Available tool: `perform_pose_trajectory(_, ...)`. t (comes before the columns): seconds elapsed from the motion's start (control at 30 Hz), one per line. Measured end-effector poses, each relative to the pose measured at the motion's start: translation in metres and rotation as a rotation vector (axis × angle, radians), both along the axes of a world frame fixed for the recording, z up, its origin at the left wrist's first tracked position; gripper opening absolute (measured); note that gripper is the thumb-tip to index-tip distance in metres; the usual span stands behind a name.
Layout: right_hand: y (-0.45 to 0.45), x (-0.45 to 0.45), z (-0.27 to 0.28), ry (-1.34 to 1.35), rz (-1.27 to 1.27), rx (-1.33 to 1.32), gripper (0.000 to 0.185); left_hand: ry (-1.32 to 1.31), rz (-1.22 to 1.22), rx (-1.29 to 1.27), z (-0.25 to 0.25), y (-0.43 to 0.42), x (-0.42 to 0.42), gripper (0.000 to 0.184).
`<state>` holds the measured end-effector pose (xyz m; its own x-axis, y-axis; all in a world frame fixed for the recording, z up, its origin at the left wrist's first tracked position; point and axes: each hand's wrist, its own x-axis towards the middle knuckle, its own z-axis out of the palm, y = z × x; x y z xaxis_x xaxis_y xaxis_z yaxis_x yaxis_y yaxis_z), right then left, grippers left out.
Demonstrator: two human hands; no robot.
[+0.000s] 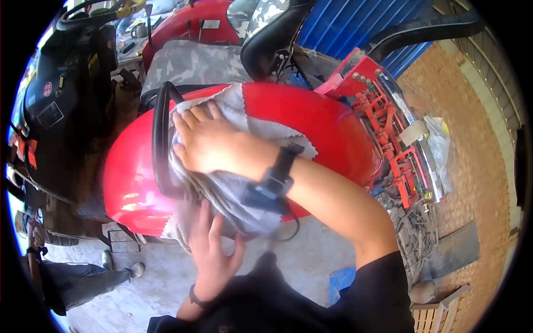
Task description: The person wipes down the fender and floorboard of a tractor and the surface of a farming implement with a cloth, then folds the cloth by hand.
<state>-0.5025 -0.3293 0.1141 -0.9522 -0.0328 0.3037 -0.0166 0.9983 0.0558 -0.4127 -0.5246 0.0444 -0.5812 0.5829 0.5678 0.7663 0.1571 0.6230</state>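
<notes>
A grey-white cloth [233,186] lies draped over a rounded red fender [316,114], part of it bunched beside a black grab handle [161,139]. My right hand [205,141], with a dark strapped device on its wrist, presses on the cloth close to the handle, its fingers bent over the fabric. Lower down, my left hand [214,244] reaches up to the cloth's near edge. Its fingers are apart and slightly blurred, the tips touching or just under the hanging fabric; I cannot tell which.
A camouflage seat [194,64] sits behind the fender, with a black machine body [66,105] to the left. Red hydraulic levers [394,144] project at the right. A person's legs [83,280] show at lower left. A wooden crate [441,311] stands at lower right.
</notes>
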Motion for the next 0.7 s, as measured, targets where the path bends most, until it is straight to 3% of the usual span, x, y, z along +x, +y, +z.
perform_pose_trajectory(0.27,0.018,-0.010,0.028,-0.309,-0.032,-0.137,0.068,0.000,-0.010,0.027,0.008,0.012,-0.002,0.066)
perform_pose_trajectory(0.4,0.034,-0.012,0.024,-0.204,-0.102,-0.171,0.080,-0.031,-0.009,0.006,0.019,0.020,0.003,0.064)
perform_pose_trajectory(0.7,0.088,0.012,0.031,-0.208,-0.122,-0.191,0.087,0.178,0.074,-0.006,0.042,0.068,0.024,0.059)
